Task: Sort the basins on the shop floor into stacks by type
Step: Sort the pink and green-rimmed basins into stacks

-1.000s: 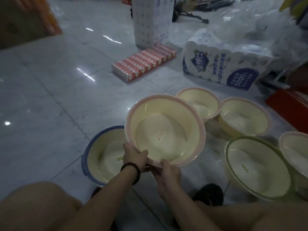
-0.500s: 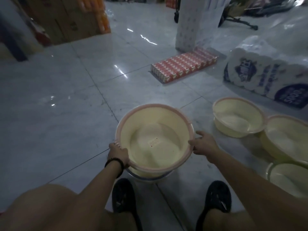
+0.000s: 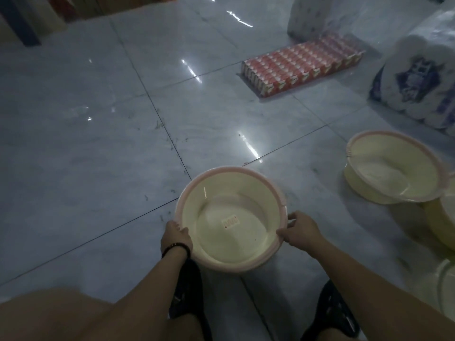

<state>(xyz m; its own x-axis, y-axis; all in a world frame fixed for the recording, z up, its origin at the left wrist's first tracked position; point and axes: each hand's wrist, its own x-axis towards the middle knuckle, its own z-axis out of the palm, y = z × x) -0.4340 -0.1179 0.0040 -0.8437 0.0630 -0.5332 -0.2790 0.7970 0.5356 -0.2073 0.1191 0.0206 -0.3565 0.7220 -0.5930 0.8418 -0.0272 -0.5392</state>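
Head view: left hand (image 3: pixel 176 236) and right hand (image 3: pixel 299 231) grip the pink-rimmed basin (image 3: pixel 231 217) by opposite rims, mid-sort; next likely calls for nesting it in the matching basin (image 3: pixel 391 166)

You have bare tiled floor (image 3: pixel 86 156) to your left and ahead; on your right a pink-rimmed basin (image 3: pixel 389 173) and a toilet-roll pack (image 3: pixel 418 77) stand in the way.

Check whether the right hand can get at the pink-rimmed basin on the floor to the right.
Probably yes: only bare floor lies between the right hand and the far basin, its rim uncovered. The hand would first have to release the near basin it grips.
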